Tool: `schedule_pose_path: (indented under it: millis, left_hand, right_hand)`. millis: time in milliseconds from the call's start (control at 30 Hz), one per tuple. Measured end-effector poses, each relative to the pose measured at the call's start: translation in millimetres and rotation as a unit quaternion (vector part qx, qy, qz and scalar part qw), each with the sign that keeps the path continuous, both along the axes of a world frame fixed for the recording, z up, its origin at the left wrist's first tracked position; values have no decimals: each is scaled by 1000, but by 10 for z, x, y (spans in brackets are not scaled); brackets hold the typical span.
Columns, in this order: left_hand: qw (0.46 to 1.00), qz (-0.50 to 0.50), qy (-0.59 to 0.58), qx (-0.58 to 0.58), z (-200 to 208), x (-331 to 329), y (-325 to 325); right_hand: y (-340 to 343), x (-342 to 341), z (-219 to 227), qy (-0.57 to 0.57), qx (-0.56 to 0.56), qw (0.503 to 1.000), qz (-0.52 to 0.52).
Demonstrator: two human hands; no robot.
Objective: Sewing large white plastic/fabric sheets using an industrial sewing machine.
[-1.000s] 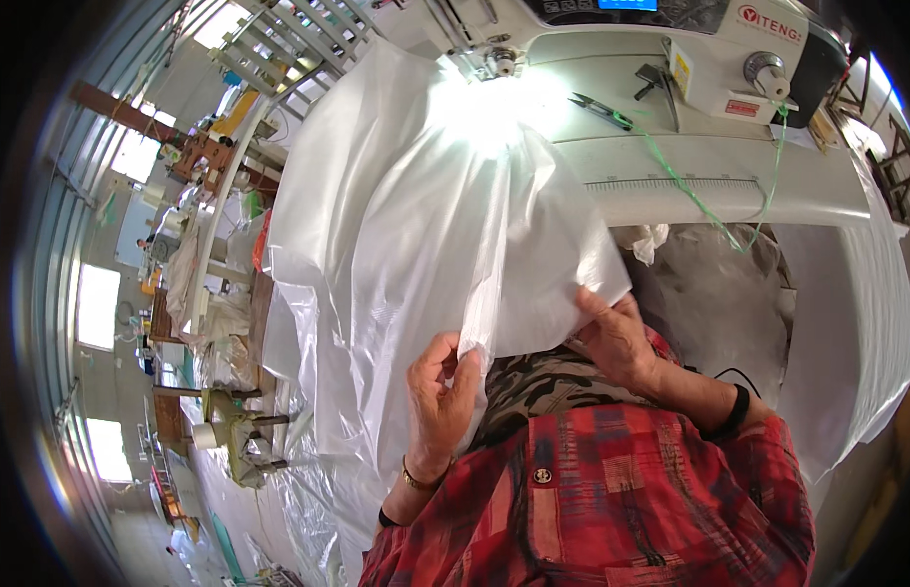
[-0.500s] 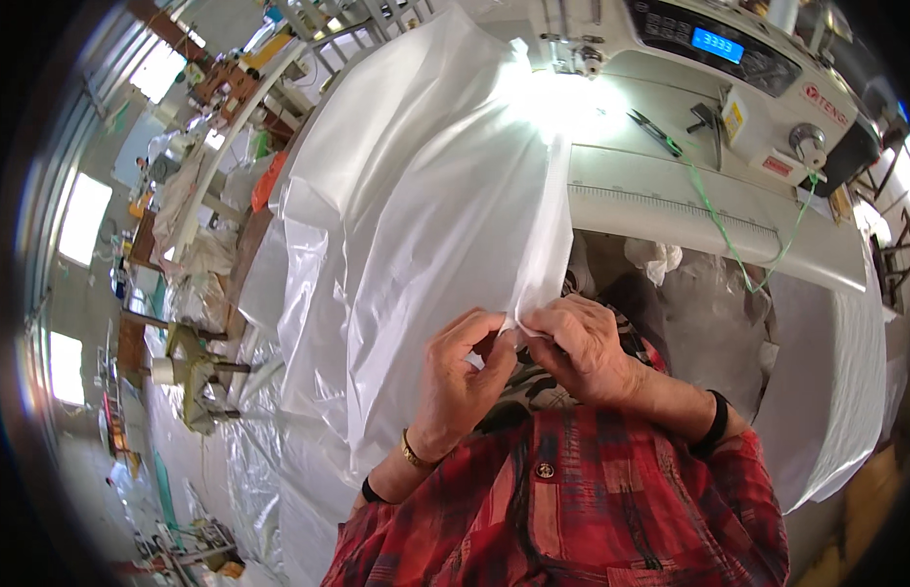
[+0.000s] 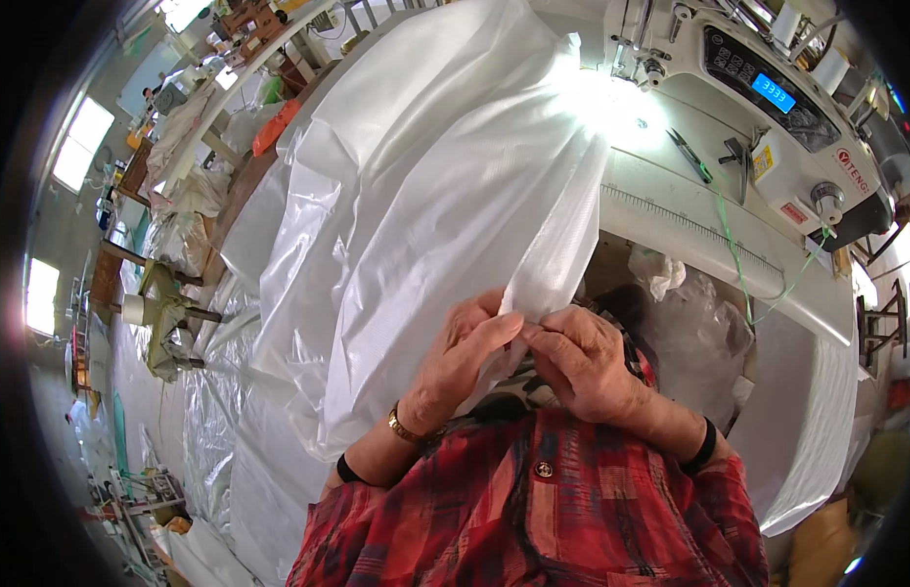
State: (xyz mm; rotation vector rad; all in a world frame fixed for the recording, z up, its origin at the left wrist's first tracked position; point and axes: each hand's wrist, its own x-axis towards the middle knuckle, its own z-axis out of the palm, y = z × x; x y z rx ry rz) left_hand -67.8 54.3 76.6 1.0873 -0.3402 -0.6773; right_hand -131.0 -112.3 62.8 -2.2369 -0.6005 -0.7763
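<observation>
A large white plastic-like sheet (image 3: 425, 186) spreads from the sewing machine (image 3: 768, 117) down to my lap. Its right border is folded into a long strip that runs up to the brightly lit needle area. My left hand (image 3: 465, 357) pinches the near end of this strip between thumb and fingers. Close beside it, my right hand (image 3: 587, 362) is closed on the same edge, thumb and forefinger pressed together. The two hands almost touch. The exact fold between the fingertips is partly hidden.
Black thread snips (image 3: 689, 157) lie on the machine bed, near a green thread (image 3: 733, 245). A ruler scale (image 3: 689, 220) runs along the table edge. Clear plastic bags (image 3: 694, 328) hang below it. A wooden stool (image 3: 166, 318) and a cluttered bench stand at left.
My view has turned, so the machine sits further right and lower. My hands still hold the edge; the left thumb now lies flatter over the strip, which looks broader near my fingers.
</observation>
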Motion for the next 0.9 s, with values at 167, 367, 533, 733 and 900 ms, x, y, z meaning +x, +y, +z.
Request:
schedule_pose_path:
  millis: [167, 367, 533, 733, 900]
  left_hand:
    - [987, 98, -46, 117, -122, -8, -139]
    - [816, 190, -468, 281, 482, 520, 123]
    - [654, 106, -714, 224, 1213, 632, -189]
    - [516, -103, -812, 251, 1019, 438, -241]
    - [589, -88, -757, 269, 29, 346, -20]
  right_hand:
    - [-128, 20, -155, 19, -44, 998, 51]
    - [-215, 528, -456, 134, 513, 834, -154]
    - [71, 1403, -415, 251, 396, 874, 130]
    - [235, 1197, -719, 247, 195, 935, 164]
    - [-26, 838, -827, 228, 116, 958, 131]
